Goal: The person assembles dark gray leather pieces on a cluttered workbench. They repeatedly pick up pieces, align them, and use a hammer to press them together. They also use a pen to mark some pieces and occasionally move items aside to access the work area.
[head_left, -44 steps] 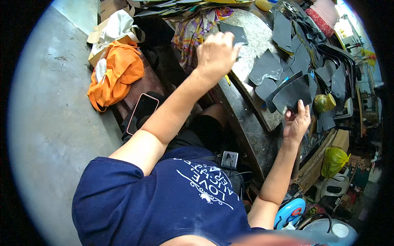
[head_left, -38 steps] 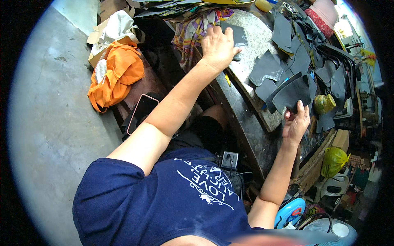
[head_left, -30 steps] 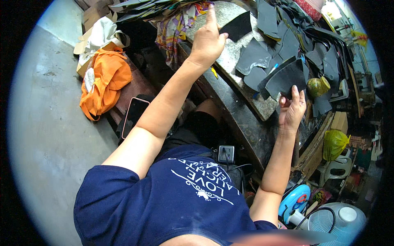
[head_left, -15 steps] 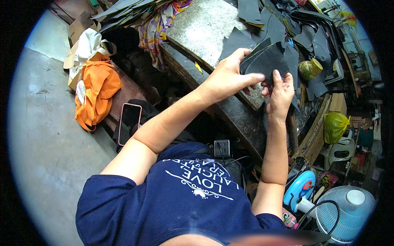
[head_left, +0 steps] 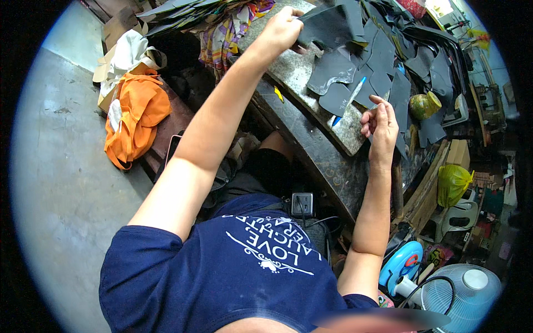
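Landmark: the speckled stone slab (head_left: 311,89) on the dark workbench (head_left: 327,166); all positions are given relative to it.

Far left of the slab, on a low brown bench — an orange cloth (head_left: 136,119) in a heap, with pale crumpled paper (head_left: 125,53) just beyond it. A dark phone (head_left: 172,150) lies on the bench between the cloth and the slab, partly hidden by the left forearm.

Beyond the slab's left end: a patterned multicoloured fabric (head_left: 230,30) and a stack of flat dark sheets (head_left: 177,11).

Left hand (head_left: 280,30) is raised over the far left part of the slab, arm stretched out, fingers closed in a pinch on the edge of a dark cut leather piece (head_left: 330,25). That piece is lifted at the gripped end and hangs over the slab's far edge, above other cut pieces.

On the slab itself: more dark cut pieces (head_left: 338,72) overlapping each other, and a blue-and-white pen (head_left: 350,100) lying across them, tip toward the near edge.

Right hand (head_left: 380,125) is at the slab's near right corner, held up off the surface — palm turned inward, fingers loosely curled, holding nothing that shows.

Right of the slab: further dark pieces (head_left: 427,72) spread over the bench, a small green-yellow round object (head_left: 425,105) among them, a yellow-green plastic bag (head_left: 452,183) lower down, and a pale blue fan (head_left: 455,297) well below the slab, near the right elbow
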Available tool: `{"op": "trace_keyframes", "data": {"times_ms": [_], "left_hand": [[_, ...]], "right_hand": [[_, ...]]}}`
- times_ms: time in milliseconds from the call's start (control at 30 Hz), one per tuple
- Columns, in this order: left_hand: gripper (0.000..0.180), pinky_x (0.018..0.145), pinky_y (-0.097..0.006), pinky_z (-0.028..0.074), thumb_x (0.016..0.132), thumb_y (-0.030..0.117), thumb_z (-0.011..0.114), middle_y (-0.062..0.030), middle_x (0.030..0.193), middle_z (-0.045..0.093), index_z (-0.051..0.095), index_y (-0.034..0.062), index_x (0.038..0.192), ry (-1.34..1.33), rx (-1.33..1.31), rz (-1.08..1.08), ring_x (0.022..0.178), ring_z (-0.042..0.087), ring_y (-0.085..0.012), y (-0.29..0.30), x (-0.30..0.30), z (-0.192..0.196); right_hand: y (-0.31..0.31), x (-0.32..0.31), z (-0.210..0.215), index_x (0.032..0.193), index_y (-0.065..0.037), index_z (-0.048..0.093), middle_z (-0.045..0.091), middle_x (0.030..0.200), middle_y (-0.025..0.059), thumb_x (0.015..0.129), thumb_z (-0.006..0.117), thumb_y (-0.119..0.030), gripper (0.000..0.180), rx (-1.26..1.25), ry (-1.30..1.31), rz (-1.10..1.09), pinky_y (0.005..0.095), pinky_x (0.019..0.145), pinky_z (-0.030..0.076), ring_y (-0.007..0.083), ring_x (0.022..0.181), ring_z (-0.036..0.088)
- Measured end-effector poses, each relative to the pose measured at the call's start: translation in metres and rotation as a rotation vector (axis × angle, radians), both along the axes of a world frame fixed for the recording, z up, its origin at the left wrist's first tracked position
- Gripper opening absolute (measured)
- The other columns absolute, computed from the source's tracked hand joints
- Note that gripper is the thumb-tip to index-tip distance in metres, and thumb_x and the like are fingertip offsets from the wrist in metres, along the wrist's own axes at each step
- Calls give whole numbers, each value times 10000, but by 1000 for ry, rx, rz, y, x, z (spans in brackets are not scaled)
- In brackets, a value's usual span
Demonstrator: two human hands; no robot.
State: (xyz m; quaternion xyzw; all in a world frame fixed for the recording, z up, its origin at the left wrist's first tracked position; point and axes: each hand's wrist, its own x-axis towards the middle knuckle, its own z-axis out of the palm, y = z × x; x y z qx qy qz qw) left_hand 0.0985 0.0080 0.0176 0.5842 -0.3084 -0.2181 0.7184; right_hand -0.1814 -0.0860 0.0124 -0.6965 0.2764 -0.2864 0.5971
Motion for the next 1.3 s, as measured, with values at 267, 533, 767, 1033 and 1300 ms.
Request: {"op": "trace_keyframes", "data": {"times_ms": [267, 533, 767, 1033, 1300], "left_hand": [[525, 1054, -511, 387, 847, 277, 569, -298, 1395, 449, 490, 124, 1343, -789, 776, 527, 1382, 318, -445, -5, 25, -8], [482, 898, -440, 479, 773, 435, 742, -146, 1040, 617, 634, 58, 1052, -1092, 751, 172, 1041, 563, -333, 26, -94, -13], [367, 841, -442, 499, 758, 141, 744, -175, 993, 614, 605, 58, 1087, -804, 326, 93, 971, 608, -370, 28, -84, -20], [189, 833, -327, 519, 821, 49, 663, -139, 967, 685, 698, 39, 1006, -804, -25, 161, 928, 673, -270, 34, -46, 9], [251, 915, -422, 485, 838, 274, 696, -125, 1010, 671, 730, 100, 1015, -1148, 754, 507, 1027, 599, -314, 12, 19, -5]], "right_hand": [[1, 4, -15, 1188, -25, 602, 576, 717, -4, 1024, 506, -195, 254, -145, 5, -31, 162, 482, 356, 14, 531, 445], [7, 7, -13, 1181, -33, 616, 608, 779, 22, 975, 585, -169, 249, -202, 91, -81, 186, 502, 398, 41, 551, 484], [34, 17, 1, 1160, -119, 670, 665, 1107, 84, 793, 729, -208, 382, -1169, 170, 164, 368, 877, 503, 286, 966, 610], [37, 20, 5, 1066, -104, 697, 665, 1131, 58, 795, 722, -229, 299, -1205, 249, 202, 376, 910, 490, 284, 1032, 583], [33, 19, 1, 1044, -106, 710, 673, 1115, 54, 793, 723, -235, 282, -1188, 218, 198, 377, 908, 491, 284, 1029, 588]]}}
